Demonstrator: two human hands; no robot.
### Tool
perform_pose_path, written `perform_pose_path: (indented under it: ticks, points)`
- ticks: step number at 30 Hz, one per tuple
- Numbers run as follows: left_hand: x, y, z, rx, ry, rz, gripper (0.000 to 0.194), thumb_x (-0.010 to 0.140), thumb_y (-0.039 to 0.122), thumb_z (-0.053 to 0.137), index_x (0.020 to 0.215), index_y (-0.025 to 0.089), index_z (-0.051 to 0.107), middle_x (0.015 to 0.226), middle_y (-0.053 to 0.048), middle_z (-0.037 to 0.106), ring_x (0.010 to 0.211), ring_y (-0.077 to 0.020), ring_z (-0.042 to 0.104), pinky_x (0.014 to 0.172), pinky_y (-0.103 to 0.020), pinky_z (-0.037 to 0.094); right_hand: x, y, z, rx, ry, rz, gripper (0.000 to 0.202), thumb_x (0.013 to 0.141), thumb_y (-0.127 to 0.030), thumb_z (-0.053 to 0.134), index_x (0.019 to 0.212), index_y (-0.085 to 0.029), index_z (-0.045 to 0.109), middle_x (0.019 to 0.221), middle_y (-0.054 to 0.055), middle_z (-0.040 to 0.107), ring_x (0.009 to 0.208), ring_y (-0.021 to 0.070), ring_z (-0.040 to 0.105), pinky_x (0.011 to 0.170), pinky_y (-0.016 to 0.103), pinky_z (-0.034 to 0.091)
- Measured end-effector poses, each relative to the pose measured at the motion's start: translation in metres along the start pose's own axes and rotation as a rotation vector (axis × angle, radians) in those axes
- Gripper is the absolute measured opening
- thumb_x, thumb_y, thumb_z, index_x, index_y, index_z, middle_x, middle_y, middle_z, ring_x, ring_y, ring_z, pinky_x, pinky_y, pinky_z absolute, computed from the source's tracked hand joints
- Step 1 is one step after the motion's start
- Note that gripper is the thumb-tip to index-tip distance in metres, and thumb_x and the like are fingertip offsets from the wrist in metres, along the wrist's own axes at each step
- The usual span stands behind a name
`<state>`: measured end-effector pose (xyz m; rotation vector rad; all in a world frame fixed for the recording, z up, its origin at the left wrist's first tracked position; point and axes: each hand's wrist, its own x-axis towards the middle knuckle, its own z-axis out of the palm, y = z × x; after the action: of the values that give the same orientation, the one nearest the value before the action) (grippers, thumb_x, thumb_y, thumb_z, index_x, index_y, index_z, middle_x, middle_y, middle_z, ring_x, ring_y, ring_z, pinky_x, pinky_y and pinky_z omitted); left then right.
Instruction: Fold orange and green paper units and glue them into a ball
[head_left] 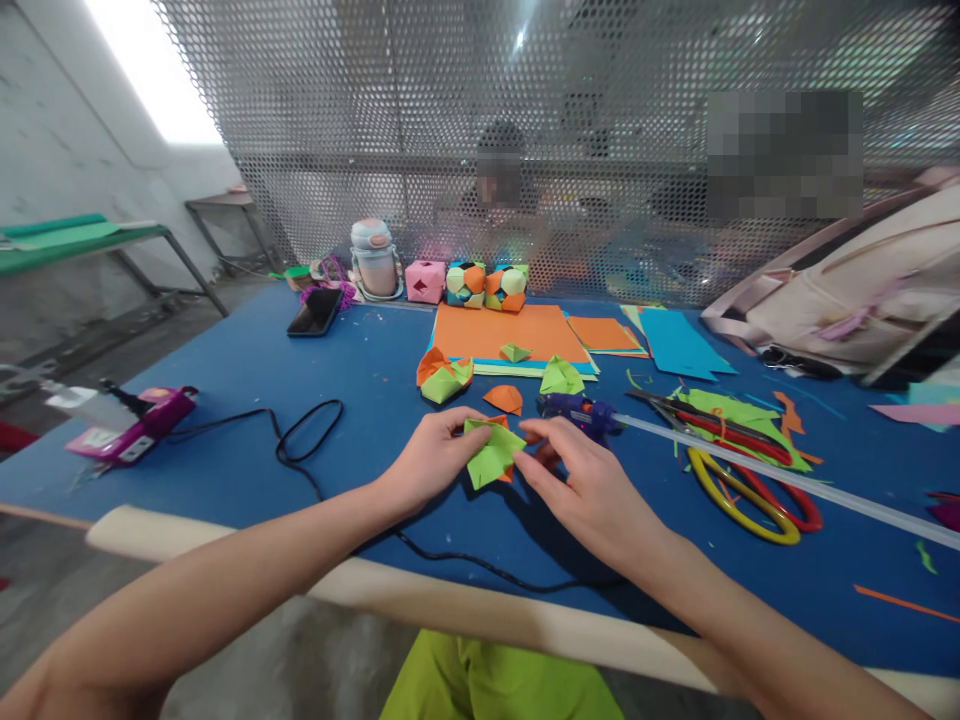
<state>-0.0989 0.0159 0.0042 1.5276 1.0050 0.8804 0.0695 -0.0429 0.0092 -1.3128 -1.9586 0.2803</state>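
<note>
A folded green paper piece point(493, 456), with orange paper showing behind it, is pinched at its left edge by my left hand point(437, 452), thumb in front. My right hand point(574, 470) has its thumb and fingers at the piece's right edge. Just beyond lie an orange folded piece point(504, 400), a green folded piece point(561, 376), a small green one point(515, 352) and an orange and green assembled piece point(445, 378). Beside my right hand is a purple glue gun point(581, 412) with a long clear stick pointing right.
Scissors point(742, 495) lie among green scraps at right. Coloured sheets point(517, 335), paper cubes point(466, 285), a bottle point(374, 262) and a phone point(316, 312) stand or lie farther back. A magenta device point(142, 425) with a black cable is left; a bag point(847, 270) is back right.
</note>
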Motion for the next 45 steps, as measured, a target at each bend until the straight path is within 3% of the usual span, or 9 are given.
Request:
perform_pose_path:
  ticks: [4,8,12,16,21,24,27,35,45]
  points:
    - [0.005,-0.003,-0.003,0.015,0.085,-0.023,0.024,0.075,0.034,0.058,0.083,0.012,0.066,0.074,-0.004,0.065,0.065,-0.0138,0.056,0.06,-0.023,0.041,-0.024,0.012,-0.029,-0.38,-0.052,-0.031,0.034,0.091,-0.035,0.041,0.062,-0.021,0.054,0.058,0.002,0.058,0.051,0.0155,0.055,0.05,0.028,0.036]
    - [0.007,-0.004,-0.001,0.017,0.074,-0.016,0.023,0.075,0.033,0.058,0.082,0.012,0.066,0.073,-0.003,0.064,0.064,-0.0128,0.054,0.058,-0.022,0.04,-0.029,0.038,-0.05,-0.644,-0.064,0.184,0.037,0.081,-0.053,0.051,0.06,-0.023,0.054,0.056,0.002,0.059,0.048,0.0192,0.055,0.045,0.028,0.031]
    - [0.007,-0.005,0.001,0.082,0.068,0.005,0.023,0.075,0.034,0.057,0.078,0.013,0.067,0.069,-0.001,0.062,0.06,-0.0118,0.051,0.054,-0.022,0.037,-0.009,0.055,-0.044,-0.453,-0.044,0.31,0.031,0.078,-0.049,0.055,0.085,-0.02,0.064,0.073,0.006,0.068,0.062,0.0234,0.062,0.051,0.029,0.041]
    - [0.008,-0.007,0.001,0.105,0.075,0.004,0.023,0.075,0.035,0.056,0.076,0.013,0.065,0.066,-0.001,0.06,0.059,-0.0121,0.05,0.053,-0.022,0.037,0.007,0.062,-0.027,-0.233,-0.049,0.395,0.028,0.076,-0.045,0.054,0.068,-0.02,0.063,0.053,0.002,0.063,0.052,0.022,0.06,0.047,0.029,0.043]
    - [0.01,-0.012,0.0,0.124,0.077,-0.013,0.023,0.075,0.035,0.055,0.072,0.014,0.063,0.062,0.0,0.058,0.058,-0.0118,0.049,0.051,-0.021,0.035,0.006,0.066,-0.02,-0.051,-0.086,0.568,0.029,0.078,-0.042,0.049,0.069,-0.018,0.062,0.045,0.0,0.06,0.044,0.019,0.059,0.043,0.027,0.043]
    - [0.01,-0.013,0.001,0.078,0.085,-0.047,0.021,0.074,0.034,0.056,0.071,0.014,0.062,0.061,0.001,0.058,0.055,-0.0107,0.048,0.05,-0.021,0.034,-0.005,0.055,-0.022,-0.059,-0.037,0.499,0.035,0.08,-0.045,0.048,0.057,-0.021,0.056,0.051,0.002,0.062,0.05,0.0187,0.061,0.048,0.028,0.045]
    - [0.01,-0.014,0.002,0.065,0.097,-0.076,0.019,0.074,0.033,0.055,0.07,0.014,0.06,0.06,0.002,0.056,0.053,-0.0102,0.047,0.05,-0.021,0.035,-0.015,0.036,-0.021,-0.028,0.086,0.347,0.023,0.077,-0.045,0.055,0.076,-0.022,0.058,0.057,0.0,0.063,0.047,0.0167,0.058,0.045,0.026,0.044]
    - [0.01,-0.012,0.004,0.213,0.113,0.001,0.018,0.074,0.029,0.052,0.068,0.014,0.06,0.061,0.002,0.054,0.056,-0.0105,0.044,0.052,-0.021,0.034,-0.019,0.016,-0.013,-0.093,0.029,-0.085,0.006,0.084,-0.028,0.052,0.081,-0.023,0.05,0.064,0.0,0.063,0.048,0.0129,0.057,0.045,0.022,0.041]
    - [0.006,-0.007,0.006,0.274,0.105,0.036,0.018,0.075,0.027,0.048,0.067,0.014,0.059,0.06,0.003,0.05,0.056,-0.0097,0.041,0.052,-0.02,0.032,-0.022,0.022,-0.013,-0.237,0.018,-0.137,0.01,0.086,-0.027,0.048,0.079,-0.021,0.049,0.06,-0.001,0.058,0.049,0.0126,0.055,0.047,0.022,0.038]
